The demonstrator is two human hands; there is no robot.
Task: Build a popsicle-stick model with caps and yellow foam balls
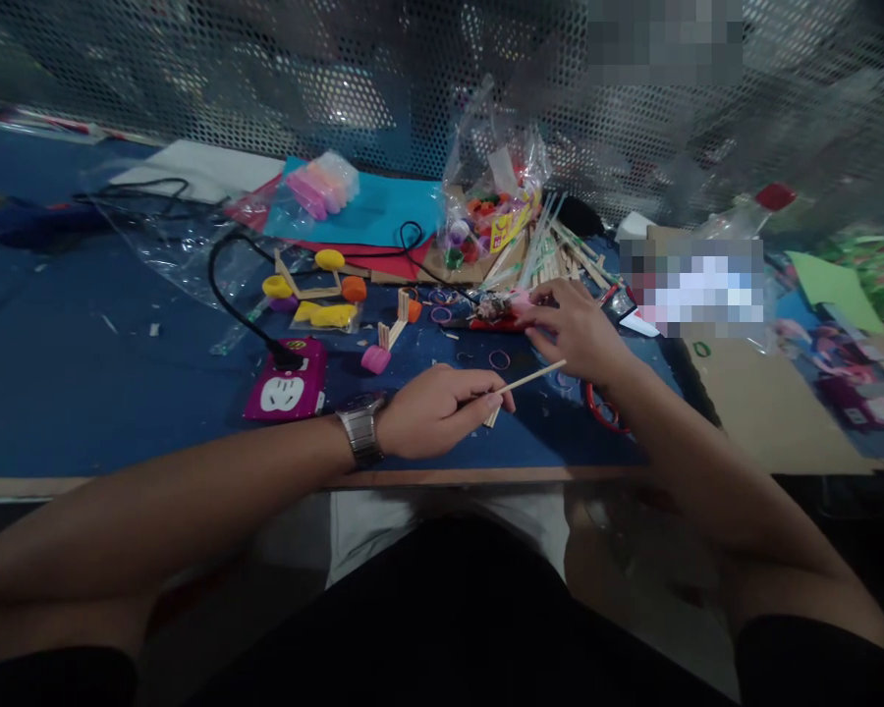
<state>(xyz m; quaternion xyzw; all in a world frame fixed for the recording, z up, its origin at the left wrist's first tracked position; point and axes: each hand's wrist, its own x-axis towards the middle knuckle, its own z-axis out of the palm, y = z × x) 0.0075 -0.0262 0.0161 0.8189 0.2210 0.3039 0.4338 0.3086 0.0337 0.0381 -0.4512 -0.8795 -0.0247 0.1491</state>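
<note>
My left hand (pixel 442 407), with a metal watch (pixel 360 429) on its wrist, pinches a thin wooden stick (pixel 534 376) that points up to the right. Another short stick end shows beneath its fingers. Further right and farther back, my right hand (pixel 571 329) reaches over a small pink item (pixel 520 302) beside a dark tangled bundle (pixel 490 308). Its fingers are bent, and what they touch is too small to make out. Red-handled scissors (pixel 604 407) lie partly under my right forearm. Small rubber bands (pixel 499 360) lie between the hands.
A purple socket block (pixel 287 378) with a black cable sits left. Behind are yellow, orange and pink pieces (pixel 330 260), stick frames, coloured paper (pixel 368 208), a plastic bag (pixel 486 221) and loose sticks. Cardboard (pixel 773 407) lies right. The table's front edge (pixel 228 483) is near me.
</note>
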